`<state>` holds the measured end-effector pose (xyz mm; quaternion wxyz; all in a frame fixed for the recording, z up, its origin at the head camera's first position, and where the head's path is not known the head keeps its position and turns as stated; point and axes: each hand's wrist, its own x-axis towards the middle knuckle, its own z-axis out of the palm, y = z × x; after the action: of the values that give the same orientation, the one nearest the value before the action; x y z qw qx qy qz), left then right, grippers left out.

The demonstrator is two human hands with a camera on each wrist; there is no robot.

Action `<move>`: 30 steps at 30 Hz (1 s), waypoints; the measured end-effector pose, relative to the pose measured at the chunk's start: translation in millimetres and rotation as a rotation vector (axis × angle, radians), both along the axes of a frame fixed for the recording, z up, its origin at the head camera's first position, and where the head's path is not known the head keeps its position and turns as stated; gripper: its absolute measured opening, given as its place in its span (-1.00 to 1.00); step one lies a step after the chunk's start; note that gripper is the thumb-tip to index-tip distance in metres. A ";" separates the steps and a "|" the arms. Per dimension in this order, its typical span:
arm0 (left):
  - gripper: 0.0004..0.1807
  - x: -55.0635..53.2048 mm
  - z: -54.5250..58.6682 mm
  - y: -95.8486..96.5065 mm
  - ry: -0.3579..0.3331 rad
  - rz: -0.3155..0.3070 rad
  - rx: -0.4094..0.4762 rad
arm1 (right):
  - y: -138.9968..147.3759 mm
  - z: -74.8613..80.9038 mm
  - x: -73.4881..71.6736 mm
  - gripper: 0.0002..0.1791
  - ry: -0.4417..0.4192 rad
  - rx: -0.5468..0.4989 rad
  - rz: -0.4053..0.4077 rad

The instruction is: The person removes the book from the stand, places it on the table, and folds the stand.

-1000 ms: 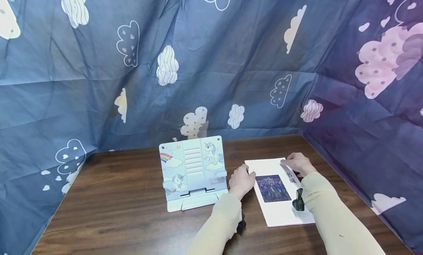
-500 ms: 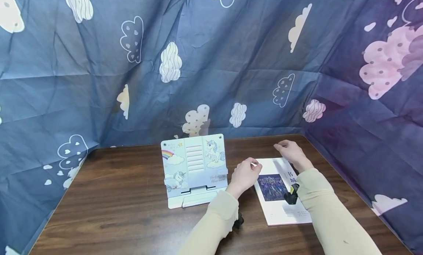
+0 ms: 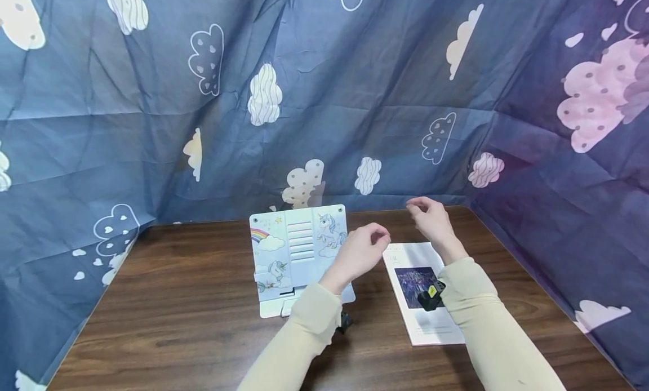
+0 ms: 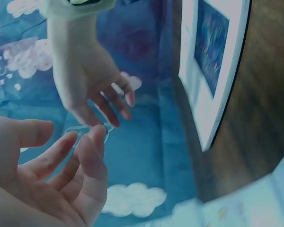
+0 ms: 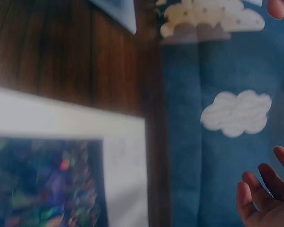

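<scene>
A white magazine (image 3: 431, 326) with a dark, colourful picture on its cover lies on the right half of the table. To its left, the unicorn book stand (image 3: 299, 239) leans back upright on its base. My left hand (image 3: 357, 253) hovers in front of the stand's right side, its fingers loosely bent around nothing. Above the magazine's far edge, my right hand (image 3: 433, 225) is raised, also holding nothing. Both hands appear in the left wrist view, palms showing and fingers relaxed. In the right wrist view only part of the right hand (image 5: 267, 203) shows, beside the blurred magazine (image 5: 125, 175).
The brown wooden table (image 3: 177, 323) ends at a blue cloth (image 3: 228, 154) with cloud prints, which hangs behind and on both sides. Small black devices (image 3: 431, 298) sit at both wrists.
Both hands have let go of the magazine and lifted, drifting left. The magazine stays on the table, and the left arm now covers part of the stand. The head view has shifted slightly.
</scene>
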<state>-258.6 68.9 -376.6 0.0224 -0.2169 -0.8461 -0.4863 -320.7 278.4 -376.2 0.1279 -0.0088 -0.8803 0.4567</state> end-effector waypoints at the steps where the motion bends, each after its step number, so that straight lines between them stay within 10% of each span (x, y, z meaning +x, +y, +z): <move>1: -0.80 -0.6 2.1 -5.5 0.003 0.003 0.003 | -5.0 0.9 -0.5 -0.68 0.015 -0.008 0.002; 17: -0.73 -2.8 15.7 -97.2 0.043 0.071 0.140 | -87.6 6.8 7.3 -0.77 0.103 -0.178 0.106; 30: -0.76 0.0 9.6 -146.6 0.118 0.283 0.066 | -124.3 -2.6 9.8 -0.80 0.084 -0.323 0.169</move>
<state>-258.6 -77.7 -367.0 0.1476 -0.1228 -0.8491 -0.4920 -310.9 154.1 -378.8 0.1227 0.0641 -0.7871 0.6011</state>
